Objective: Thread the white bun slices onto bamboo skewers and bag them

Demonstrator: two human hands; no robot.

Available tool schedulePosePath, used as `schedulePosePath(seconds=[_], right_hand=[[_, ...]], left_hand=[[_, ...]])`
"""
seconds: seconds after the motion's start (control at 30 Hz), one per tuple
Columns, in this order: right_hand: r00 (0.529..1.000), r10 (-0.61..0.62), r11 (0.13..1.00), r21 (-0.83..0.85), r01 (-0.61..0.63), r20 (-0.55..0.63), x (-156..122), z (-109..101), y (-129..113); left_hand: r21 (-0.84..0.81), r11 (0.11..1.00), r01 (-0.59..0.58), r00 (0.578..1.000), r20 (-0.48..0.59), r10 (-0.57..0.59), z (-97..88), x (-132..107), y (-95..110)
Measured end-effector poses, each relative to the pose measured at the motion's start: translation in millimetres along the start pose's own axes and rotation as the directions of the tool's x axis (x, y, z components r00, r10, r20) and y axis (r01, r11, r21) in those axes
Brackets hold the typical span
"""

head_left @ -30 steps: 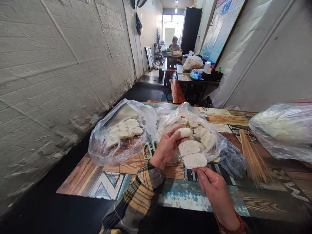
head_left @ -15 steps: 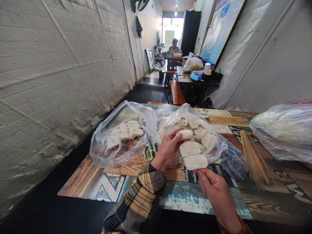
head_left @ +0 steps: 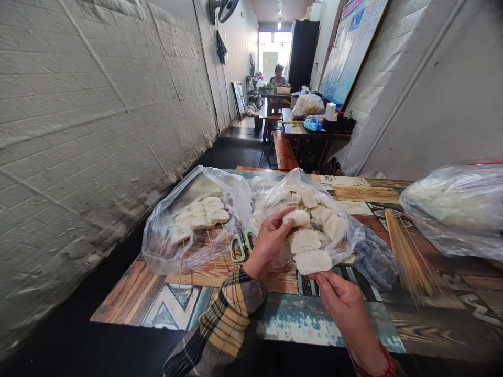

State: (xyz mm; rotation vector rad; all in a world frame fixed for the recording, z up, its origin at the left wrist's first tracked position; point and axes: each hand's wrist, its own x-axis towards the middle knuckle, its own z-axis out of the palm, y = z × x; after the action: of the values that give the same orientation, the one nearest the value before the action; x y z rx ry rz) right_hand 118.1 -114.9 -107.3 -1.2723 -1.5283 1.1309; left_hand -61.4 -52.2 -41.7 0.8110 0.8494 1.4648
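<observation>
My left hand (head_left: 271,238) is closed around a pale, whitish food slice (head_left: 297,218), held just past two more slices. Those two flat, speckled slices (head_left: 310,252) sit in a row on a thin skewer, most of which is hidden. At the near end, my right hand (head_left: 341,298) pinches the skewer between thumb and fingers. Behind them an open plastic bag (head_left: 348,230) holds loose slices of the same kind. To the left, skewered slices (head_left: 206,213) lie on another clear plastic bag (head_left: 151,246). Scissors with green handles (head_left: 238,247) rest between the bags.
Bare bamboo skewers (head_left: 406,256) lie in a bundle on the right, past a grey-blue cloth (head_left: 373,256). A large filled plastic bag (head_left: 456,204) stands at the far right. White brick-patterned wall (head_left: 98,131) runs along the left. A person (head_left: 279,77) sits at a distant table.
The view has shifted slightly. Both hands keep their hold, and the slices have stayed nearly in place.
</observation>
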Motion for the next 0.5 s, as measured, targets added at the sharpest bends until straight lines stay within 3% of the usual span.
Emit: schedulePosePath(seconds=[0.23,0.4,0.5], right_hand=[[1.0,0.005,1.0,0.023,-0.005,0.013,0.4,0.2,2.3],[1.0,0.001,1.0,0.022,-0.001,0.007,1.9,2.1,4.1],[0.994,-0.084,0.996,-0.033,0.082,-0.065,2.9,2.7,1.9]], left_hand=[[0.138,0.99,-0.041,0.999,0.021,0.038,-3.3,3.9,-9.0],[0.109,0.994,-0.003,1.0,0.021,0.001,0.5,1.6,-11.2],[0.087,0.996,0.015,1.0,0.023,-0.017,4.0,-0.2,-10.4]])
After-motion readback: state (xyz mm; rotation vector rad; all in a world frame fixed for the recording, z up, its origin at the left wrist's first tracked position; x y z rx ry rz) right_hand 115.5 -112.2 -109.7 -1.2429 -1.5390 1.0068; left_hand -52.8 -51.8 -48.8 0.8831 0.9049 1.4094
